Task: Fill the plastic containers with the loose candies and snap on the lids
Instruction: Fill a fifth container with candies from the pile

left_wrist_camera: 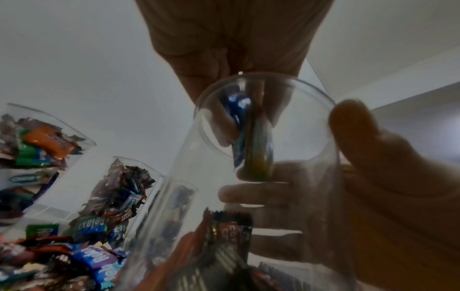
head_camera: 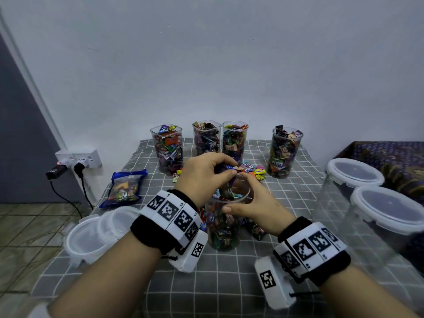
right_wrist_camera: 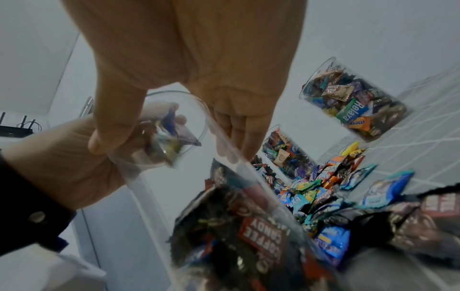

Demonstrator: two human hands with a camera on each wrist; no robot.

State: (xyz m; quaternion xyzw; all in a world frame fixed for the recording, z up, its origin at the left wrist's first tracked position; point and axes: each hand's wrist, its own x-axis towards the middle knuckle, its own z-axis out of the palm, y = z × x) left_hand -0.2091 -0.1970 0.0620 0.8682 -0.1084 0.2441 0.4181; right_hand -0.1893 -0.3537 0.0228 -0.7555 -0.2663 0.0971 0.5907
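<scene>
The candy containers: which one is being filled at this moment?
The near container, held by the right hand while the left hand drops candies into its mouth. The four back containers stand untouched by the wall.

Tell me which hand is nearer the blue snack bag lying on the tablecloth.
Left. The left hand holds candies over the near container, on the blue snack bag's side. The right hand grips that container's far side, farther away.

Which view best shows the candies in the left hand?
Left wrist: the candies sit centred between the left hand's fingers, above the container's mouth. Right wrist shows them smaller, through clear plastic. Head view mostly hides them behind the hand.
</scene>
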